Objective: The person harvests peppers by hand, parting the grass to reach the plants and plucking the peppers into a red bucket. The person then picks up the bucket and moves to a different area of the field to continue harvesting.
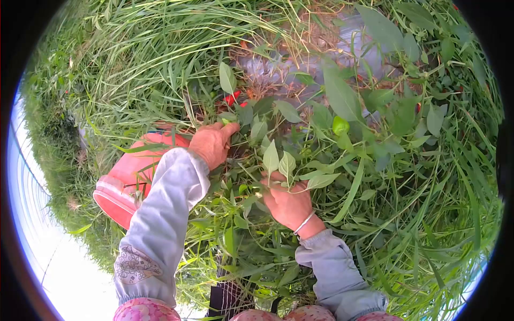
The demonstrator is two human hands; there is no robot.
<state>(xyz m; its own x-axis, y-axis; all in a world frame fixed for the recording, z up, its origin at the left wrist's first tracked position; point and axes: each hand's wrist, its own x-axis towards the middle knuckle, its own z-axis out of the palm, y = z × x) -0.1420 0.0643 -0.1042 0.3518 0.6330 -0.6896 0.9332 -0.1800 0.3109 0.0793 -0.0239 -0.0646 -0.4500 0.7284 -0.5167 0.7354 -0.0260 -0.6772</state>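
My left hand (212,143) reaches into the pepper plants with its fingers closed in a pinch. A small light-green bit shows at the fingertips, and I cannot tell what it is. Just beyond lie red peppers (232,98), partly covered by leaves. Lower and to the right, my right hand (289,204) is curled round a leafy pepper plant branch (286,165); leaves hide its fingertips. Close beside my left forearm, a red plastic bucket (142,168) stands tilted in the grass. A green pepper (340,125) hangs among leaves to the upper right of my right hand.
Tall grass (144,59) crowds the left and far side. Greyish plastic sheeting (353,40) covers soil beyond the plants, with dry straw on it. Broad pepper leaves (340,91) rise at the right. Dark striped cloth (233,294) shows below, near my body.
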